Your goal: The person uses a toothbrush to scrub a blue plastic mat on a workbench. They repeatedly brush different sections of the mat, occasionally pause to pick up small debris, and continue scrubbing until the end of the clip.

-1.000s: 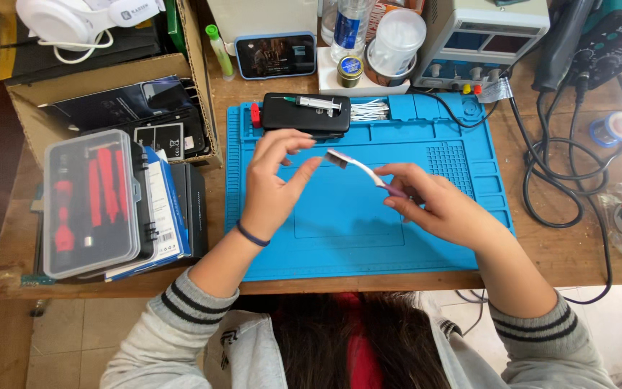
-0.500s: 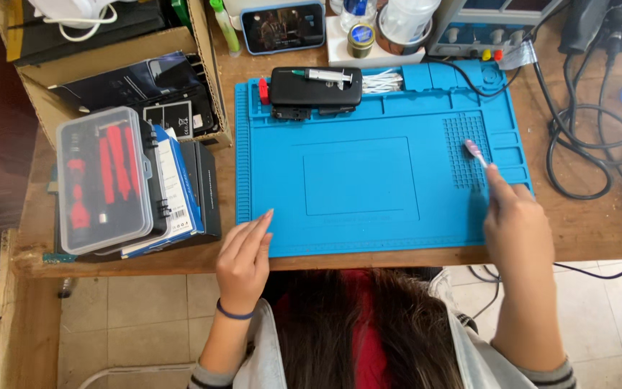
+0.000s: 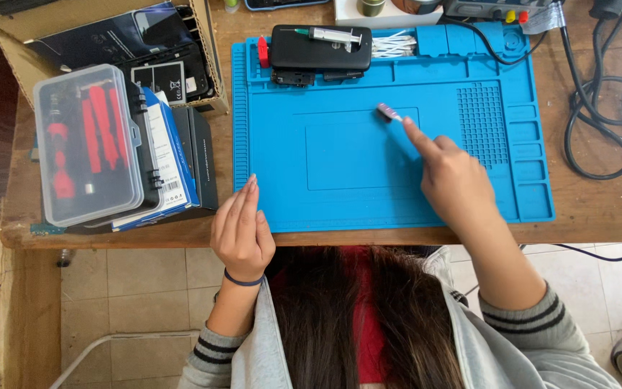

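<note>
Head view, left to right: at the far left of the wooden workbench (image 3: 599, 216) lies a clear plastic case of red tools (image 3: 88, 144), resting on a stack of blue-and-white booklets and a dark flat box (image 3: 181, 155). Behind them stands an open cardboard box (image 3: 206, 50) with dark packets inside. Next comes the large blue silicone work mat (image 3: 340, 194), which covers the middle of the bench. The left hand (image 3: 241, 230) rests at the mat's near left edge, fingers straight and held close together, fingertips just over the mat's rim, holding nothing; a dark band circles its wrist. At the mat's far edge lies a black rectangular phone-like device (image 3: 318, 54), with a small clear syringe (image 3: 332, 34) on top and a bunch of white cotton swabs (image 3: 394, 47) just beside it to the right. Near the mat's centre, the right hand (image 3: 455, 184) holds a slim brush with a pink-and-white head (image 3: 389, 112), the forefinger stretched along its handle, the other fingers curled in; the head touches the mat at the inner rectangle's far edge. Right of the hand sits the mat's grid of small square cells (image 3: 480, 115). Black cables (image 3: 606, 108) loop at the far right.
</note>
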